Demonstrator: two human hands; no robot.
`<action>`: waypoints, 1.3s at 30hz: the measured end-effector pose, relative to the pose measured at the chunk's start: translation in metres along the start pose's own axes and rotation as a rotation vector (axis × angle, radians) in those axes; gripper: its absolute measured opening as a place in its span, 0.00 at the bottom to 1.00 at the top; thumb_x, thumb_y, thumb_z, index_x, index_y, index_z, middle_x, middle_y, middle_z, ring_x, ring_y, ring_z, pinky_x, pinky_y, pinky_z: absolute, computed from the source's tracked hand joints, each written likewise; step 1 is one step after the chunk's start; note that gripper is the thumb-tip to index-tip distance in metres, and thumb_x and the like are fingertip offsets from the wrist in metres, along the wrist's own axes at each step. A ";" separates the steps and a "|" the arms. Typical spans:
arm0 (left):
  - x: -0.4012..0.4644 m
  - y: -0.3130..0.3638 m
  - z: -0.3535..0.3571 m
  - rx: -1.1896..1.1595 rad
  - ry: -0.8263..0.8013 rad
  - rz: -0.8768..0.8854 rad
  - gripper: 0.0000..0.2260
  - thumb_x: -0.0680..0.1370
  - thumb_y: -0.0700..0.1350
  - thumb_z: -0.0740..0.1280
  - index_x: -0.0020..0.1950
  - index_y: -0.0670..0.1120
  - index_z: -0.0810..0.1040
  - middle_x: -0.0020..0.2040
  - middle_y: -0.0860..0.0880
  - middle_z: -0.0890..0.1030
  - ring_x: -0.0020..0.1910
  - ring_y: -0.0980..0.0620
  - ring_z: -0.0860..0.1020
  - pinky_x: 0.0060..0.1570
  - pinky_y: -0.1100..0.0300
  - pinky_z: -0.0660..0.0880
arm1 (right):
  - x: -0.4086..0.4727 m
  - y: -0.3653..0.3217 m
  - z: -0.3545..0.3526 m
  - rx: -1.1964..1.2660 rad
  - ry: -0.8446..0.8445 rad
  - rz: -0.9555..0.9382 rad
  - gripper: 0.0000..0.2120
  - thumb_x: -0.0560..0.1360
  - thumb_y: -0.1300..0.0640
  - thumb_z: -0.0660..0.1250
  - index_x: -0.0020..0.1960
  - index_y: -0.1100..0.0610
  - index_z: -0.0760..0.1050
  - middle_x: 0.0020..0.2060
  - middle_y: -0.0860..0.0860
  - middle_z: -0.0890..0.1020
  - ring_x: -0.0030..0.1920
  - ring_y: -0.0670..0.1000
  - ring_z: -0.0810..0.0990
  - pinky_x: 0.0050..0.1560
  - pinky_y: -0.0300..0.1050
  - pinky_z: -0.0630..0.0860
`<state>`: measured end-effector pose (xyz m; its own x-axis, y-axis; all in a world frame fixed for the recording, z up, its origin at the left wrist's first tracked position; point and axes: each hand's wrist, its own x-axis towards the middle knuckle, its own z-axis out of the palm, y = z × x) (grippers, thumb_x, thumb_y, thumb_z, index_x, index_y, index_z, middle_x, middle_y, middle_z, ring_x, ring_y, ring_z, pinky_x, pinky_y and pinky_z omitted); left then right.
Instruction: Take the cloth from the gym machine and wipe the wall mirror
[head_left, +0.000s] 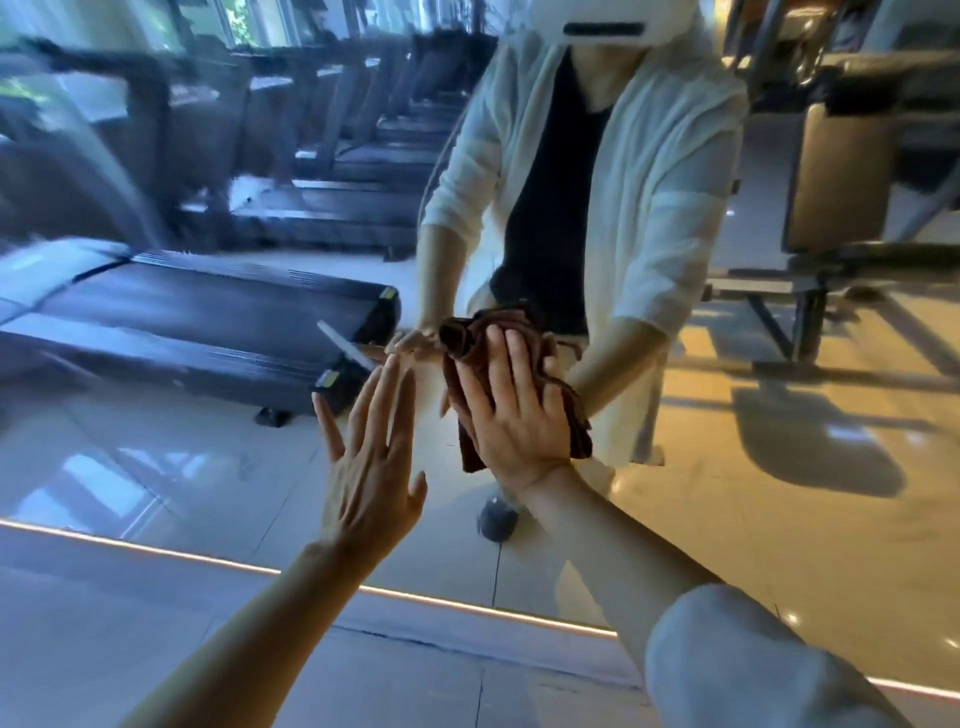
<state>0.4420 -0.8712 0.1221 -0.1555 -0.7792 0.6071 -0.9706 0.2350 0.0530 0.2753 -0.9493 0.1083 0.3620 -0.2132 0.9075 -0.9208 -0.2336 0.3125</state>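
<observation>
A dark brown cloth (462, 332) is bunched flat against the wall mirror (208, 457). My right hand (511, 410) presses it onto the glass with straight, spread fingers. Just left of it, my left hand (371, 467) lies flat on the bare mirror, fingers straight and fanned, holding nothing. Both hands and the cloth are mirrored right behind, fingertip to fingertip, along with a reflected person in a white jacket over a dark top.
A lit strip (441, 603) marks the mirror's bottom edge, with grey floor tiles (130, 639) in front. The glass reflects a row of treadmills (208, 317) on the left and a padded gym machine (841, 197) on the right.
</observation>
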 end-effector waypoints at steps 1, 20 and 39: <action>-0.004 -0.010 -0.002 0.008 -0.010 -0.015 0.55 0.59 0.38 0.82 0.80 0.36 0.55 0.81 0.39 0.54 0.79 0.42 0.53 0.72 0.28 0.42 | 0.006 -0.016 0.006 0.011 -0.006 -0.028 0.27 0.83 0.44 0.60 0.78 0.55 0.61 0.74 0.59 0.65 0.77 0.60 0.56 0.78 0.58 0.52; 0.008 0.122 0.019 -0.218 -0.010 0.185 0.52 0.61 0.35 0.81 0.79 0.39 0.56 0.78 0.40 0.58 0.77 0.44 0.56 0.70 0.24 0.48 | -0.055 0.235 -0.077 -0.214 -0.051 -0.076 0.31 0.84 0.39 0.54 0.82 0.47 0.51 0.80 0.56 0.53 0.81 0.55 0.48 0.72 0.58 0.53; 0.004 0.150 0.018 0.004 -0.043 0.114 0.50 0.61 0.35 0.80 0.79 0.38 0.60 0.77 0.39 0.62 0.76 0.41 0.61 0.69 0.23 0.48 | -0.109 0.105 -0.034 0.117 -0.215 -0.163 0.36 0.78 0.50 0.68 0.80 0.50 0.55 0.80 0.51 0.55 0.80 0.55 0.51 0.79 0.56 0.42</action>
<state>0.2928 -0.8491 0.1184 -0.2729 -0.7716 0.5746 -0.9466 0.3218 -0.0175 0.1344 -0.9180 0.0517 0.5381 -0.3565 0.7637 -0.8292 -0.3865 0.4038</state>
